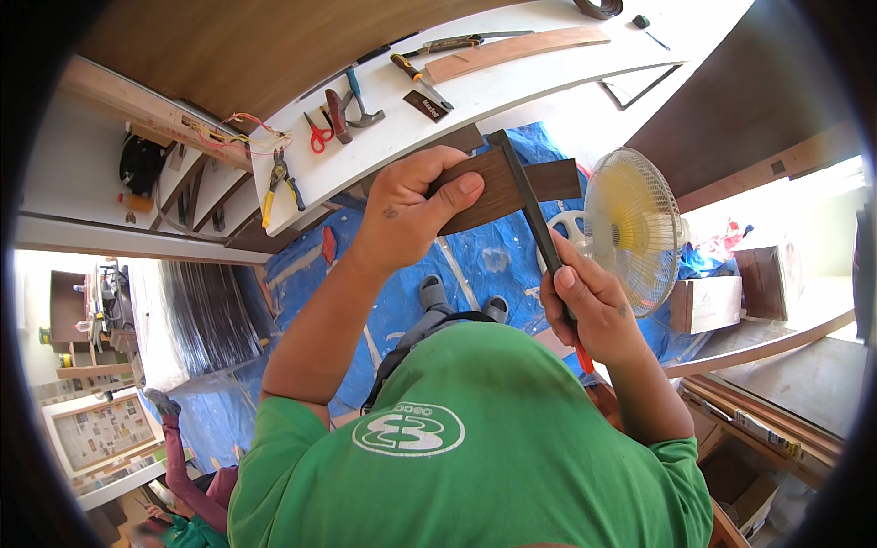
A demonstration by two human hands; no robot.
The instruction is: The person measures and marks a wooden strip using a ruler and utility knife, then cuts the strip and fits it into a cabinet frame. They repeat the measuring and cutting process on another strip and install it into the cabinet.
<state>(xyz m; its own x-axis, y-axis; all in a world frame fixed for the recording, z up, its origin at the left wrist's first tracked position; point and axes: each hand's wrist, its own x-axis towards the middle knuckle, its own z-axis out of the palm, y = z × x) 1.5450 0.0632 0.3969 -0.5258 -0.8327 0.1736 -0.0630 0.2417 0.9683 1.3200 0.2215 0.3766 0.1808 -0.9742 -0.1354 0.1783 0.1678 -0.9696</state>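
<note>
Wood [491, 190] is tight in my left hand [408, 208], a dark tool [537, 212] in my right hand [594, 300]. Maybe I'm filing; next needs steady strokes.

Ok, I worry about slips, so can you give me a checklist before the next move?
1. Left hand gripping the dark brown piece: ok.
2. Right hand gripping the long dark tool: ok.
3. Tool touching the piece: cannot tell; it crosses in front.
4. Hands gloved: not ok, both bare.
5. Fan guard in place: ok.
6. Red scissors and hammer lying on the white surface: ok.
</note>
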